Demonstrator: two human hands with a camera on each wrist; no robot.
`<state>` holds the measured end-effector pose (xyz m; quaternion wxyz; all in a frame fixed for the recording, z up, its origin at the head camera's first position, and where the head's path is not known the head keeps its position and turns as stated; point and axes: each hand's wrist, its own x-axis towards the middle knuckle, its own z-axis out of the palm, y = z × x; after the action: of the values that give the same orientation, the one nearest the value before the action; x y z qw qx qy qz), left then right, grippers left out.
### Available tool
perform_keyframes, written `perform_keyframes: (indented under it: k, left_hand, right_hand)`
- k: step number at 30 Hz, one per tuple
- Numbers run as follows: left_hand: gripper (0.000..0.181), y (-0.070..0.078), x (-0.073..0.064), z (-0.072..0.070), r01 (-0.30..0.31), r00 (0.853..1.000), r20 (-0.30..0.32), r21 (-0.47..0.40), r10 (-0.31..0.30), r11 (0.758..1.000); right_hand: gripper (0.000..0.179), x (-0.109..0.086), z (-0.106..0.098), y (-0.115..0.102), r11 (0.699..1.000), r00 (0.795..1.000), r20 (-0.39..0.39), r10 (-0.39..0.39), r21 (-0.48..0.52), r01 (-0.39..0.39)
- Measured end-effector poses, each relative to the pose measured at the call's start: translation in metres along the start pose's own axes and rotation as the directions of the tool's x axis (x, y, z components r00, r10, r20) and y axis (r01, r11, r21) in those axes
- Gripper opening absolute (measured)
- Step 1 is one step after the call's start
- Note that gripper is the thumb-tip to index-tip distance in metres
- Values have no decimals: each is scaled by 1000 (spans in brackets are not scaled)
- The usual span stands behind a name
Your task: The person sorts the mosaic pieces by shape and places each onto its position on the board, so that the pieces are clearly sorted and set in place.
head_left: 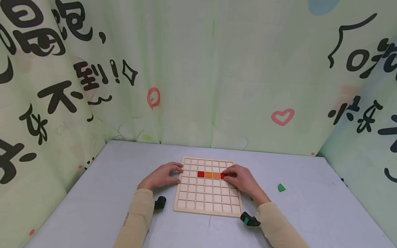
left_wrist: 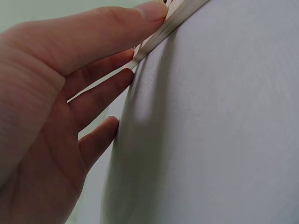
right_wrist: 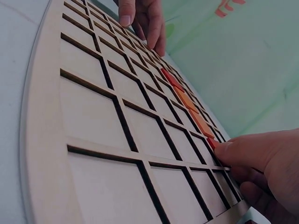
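A pale wooden grid board [head_left: 200, 197] lies on the table. In one of its upper rows, a red tile [head_left: 201, 174], two orange tiles [head_left: 212, 175] and a second red tile [head_left: 222, 176] sit side by side. My right hand [head_left: 240, 176] pinches that second red tile at the right end of the row; its thumb tip lies against the tile in the right wrist view, where the other fingertips are partly hidden. At the board's left edge, my left hand [head_left: 162, 175] touches the rim with its thumb and loosely extended fingers.
A green piece [head_left: 281, 187] lies on the white table [head_left: 310, 213], right of the board. Another bit of green [head_left: 252, 198] shows beside the right wrist, mostly covered. A printed curtain [head_left: 242, 75] rises behind the table and on both sides.
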<state>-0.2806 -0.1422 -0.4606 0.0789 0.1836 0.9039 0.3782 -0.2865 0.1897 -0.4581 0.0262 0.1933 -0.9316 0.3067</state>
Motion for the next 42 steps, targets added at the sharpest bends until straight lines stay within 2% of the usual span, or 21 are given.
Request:
perform_keyframes:
  k: [25, 35, 42]
  left_hand:
    - [32, -1, -1, 4, 0, 1000, 8, 3, 0, 1000]
    - [32, 2, 0, 3, 27, 1000, -10, -4, -27, 1000]
    - [32, 2, 0, 1, 30, 1000, -8, 1, -30, 1000]
  right_hand:
    - [19, -10, -2, 1, 999, 999, -31, 22, 39, -20]
    - [26, -31, -26, 9, 993, 991, -60, 118, 37, -116]
    - [31, -54, -52, 22, 977, 973, -82, 214, 24, -213]
